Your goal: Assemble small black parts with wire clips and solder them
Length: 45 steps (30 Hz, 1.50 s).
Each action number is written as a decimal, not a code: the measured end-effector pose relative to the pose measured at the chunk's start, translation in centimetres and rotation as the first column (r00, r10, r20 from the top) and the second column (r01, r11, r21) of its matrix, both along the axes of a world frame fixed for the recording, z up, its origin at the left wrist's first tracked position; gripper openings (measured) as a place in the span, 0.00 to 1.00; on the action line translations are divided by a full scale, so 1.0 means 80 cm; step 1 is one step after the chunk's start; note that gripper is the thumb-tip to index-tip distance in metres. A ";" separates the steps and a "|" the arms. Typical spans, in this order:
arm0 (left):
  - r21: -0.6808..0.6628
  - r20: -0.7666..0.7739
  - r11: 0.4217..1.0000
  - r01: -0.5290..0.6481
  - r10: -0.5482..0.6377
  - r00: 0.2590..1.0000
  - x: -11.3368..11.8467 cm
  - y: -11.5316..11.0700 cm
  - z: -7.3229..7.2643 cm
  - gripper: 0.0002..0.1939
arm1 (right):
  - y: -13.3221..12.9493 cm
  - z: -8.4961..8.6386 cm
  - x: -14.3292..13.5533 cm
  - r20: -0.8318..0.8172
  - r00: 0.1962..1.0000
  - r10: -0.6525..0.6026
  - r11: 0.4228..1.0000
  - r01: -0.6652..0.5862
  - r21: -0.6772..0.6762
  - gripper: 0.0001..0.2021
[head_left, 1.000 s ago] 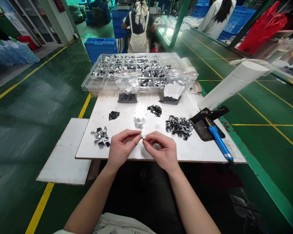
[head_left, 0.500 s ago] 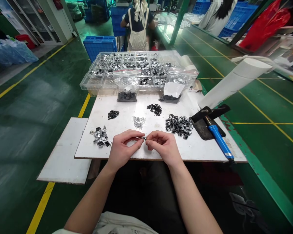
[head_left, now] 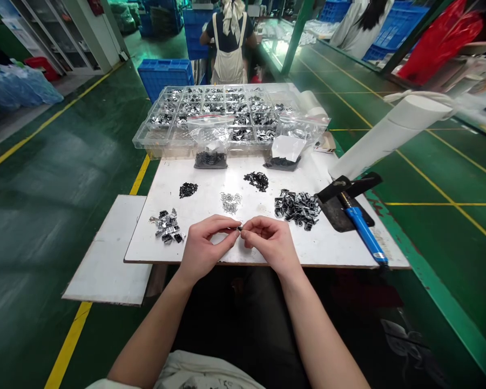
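Observation:
A tiny dark metallic part (head_left: 240,228) sits between the fingertips of both hands, over the front of the white board (head_left: 210,216). My left hand (head_left: 208,243) pinches it from the left with thumb and index finger. From the right, my right hand (head_left: 269,242) closes thumb and fingers on its other side. Behind the hands lies a small pile of silvery pieces (head_left: 230,202). Two heaps of small black parts (head_left: 188,189) (head_left: 256,181) flank it further back. Metallic clips (head_left: 168,227) lie at the left, and a larger clip pile (head_left: 297,209) at the right.
A blue-handled tool (head_left: 364,232) lies at the board's right, beside a leaning white tube (head_left: 392,135). Behind stand two plastic bags of parts (head_left: 210,159) (head_left: 281,162) and a clear compartment tray (head_left: 146,138). Beyond it is a person (head_left: 229,48) near a blue crate (head_left: 166,75).
Both hands stay nearly in place, with only slight finger movement around the tiny part. The piles look the same.

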<state>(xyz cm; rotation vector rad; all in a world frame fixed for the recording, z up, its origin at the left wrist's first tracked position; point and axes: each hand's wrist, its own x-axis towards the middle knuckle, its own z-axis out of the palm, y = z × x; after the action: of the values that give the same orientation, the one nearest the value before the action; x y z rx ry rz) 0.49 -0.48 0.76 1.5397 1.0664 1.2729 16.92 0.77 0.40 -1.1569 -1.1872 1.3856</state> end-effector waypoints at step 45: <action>-0.147 0.122 0.989 -0.013 0.031 0.992 -0.007 0.005 -0.003 0.07 | -0.010 -0.008 -0.009 0.217 0.968 -0.125 0.947 0.052 0.317 0.02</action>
<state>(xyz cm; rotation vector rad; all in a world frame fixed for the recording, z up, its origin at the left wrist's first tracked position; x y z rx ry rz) -0.03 -0.05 0.52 1.3256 1.0742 1.2596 16.18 0.00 -0.26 -1.1532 -1.4425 0.9697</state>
